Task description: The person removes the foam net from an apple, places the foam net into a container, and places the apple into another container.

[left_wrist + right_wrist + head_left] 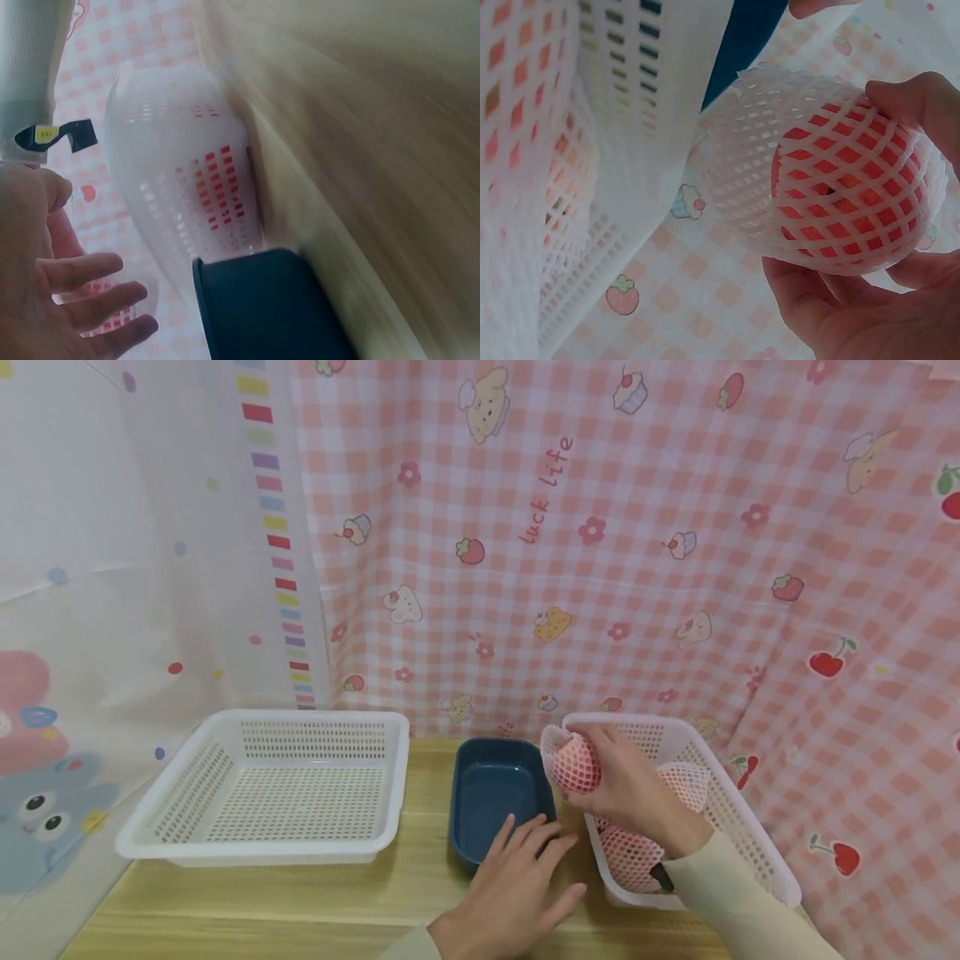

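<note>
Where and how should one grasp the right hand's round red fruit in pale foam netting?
Probably by the red fruit itself, around its full middle, from the right, where the right grip holds it. The netting's loose end flares leftward past the round body and would likely crumple.

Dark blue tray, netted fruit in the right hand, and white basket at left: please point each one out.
Dark blue tray [491, 795], head view: bare inner bottom.
Netted fruit [855, 196], right wrist view: side facing the camera.
White basket at left [262, 850], head view: front rim.
</note>
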`<state>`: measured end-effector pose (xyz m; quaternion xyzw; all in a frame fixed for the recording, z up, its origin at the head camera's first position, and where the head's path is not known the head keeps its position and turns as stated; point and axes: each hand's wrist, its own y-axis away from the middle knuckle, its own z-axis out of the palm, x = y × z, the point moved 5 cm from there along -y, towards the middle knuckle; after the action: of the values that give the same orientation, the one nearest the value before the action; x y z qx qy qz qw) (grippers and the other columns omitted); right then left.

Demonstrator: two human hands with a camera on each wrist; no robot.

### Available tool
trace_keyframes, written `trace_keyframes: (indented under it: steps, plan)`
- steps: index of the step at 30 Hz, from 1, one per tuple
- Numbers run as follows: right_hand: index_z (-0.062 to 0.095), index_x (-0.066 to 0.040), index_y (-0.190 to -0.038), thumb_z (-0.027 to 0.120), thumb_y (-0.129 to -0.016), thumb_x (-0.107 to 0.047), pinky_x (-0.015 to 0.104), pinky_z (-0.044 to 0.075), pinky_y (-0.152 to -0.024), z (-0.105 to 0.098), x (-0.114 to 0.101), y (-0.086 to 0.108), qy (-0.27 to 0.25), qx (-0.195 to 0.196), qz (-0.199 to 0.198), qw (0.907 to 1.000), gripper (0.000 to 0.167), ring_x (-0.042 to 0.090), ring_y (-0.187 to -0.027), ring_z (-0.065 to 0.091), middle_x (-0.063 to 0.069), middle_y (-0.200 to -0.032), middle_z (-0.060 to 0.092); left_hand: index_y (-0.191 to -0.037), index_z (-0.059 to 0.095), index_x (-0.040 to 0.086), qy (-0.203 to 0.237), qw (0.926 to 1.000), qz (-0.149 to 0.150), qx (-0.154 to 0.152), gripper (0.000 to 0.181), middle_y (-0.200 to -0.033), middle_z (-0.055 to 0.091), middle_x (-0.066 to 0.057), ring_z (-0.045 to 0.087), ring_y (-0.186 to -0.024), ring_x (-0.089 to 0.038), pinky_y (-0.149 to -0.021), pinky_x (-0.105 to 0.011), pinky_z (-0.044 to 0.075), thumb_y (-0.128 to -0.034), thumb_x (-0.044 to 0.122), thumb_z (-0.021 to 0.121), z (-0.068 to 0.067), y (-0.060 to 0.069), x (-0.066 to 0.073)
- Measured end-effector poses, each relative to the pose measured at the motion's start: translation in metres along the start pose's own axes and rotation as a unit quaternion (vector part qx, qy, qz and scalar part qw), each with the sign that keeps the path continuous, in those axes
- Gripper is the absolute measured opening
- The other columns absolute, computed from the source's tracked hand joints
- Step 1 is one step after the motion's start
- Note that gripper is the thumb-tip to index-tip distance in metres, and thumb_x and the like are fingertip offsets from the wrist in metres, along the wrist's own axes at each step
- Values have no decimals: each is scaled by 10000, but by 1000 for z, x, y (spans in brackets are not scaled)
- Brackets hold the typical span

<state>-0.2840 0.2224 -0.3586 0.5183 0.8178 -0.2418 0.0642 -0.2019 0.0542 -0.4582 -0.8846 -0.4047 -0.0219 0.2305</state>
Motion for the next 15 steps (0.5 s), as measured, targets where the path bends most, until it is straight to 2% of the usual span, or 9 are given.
trace_keyframes:
  steps: [8,15]
  plan:
    - [531,-40,-1678,1029,-855,-182,643,645,-1106,7,-12,5,-25,-38,-73,10000,973,431,-1380,726,244,-1609,665,-1571,707,227,174,9995,-11,264,491,-1647,690,11,632,-1570,-259,-1314,-655,507,-1196,530,612,-13,14,-16]
    - [552,6,-1629,1048,-814,-168,496,700,-967,11,-20,9,-211,54,-234,9995,970,299,-1200,784,192,-1448,748,-1515,746,198,328,9970,64,698,446,-1566,741,-29,682,-1505,-268,-1291,-660,528,-1164,469,700,-26,26,-31]
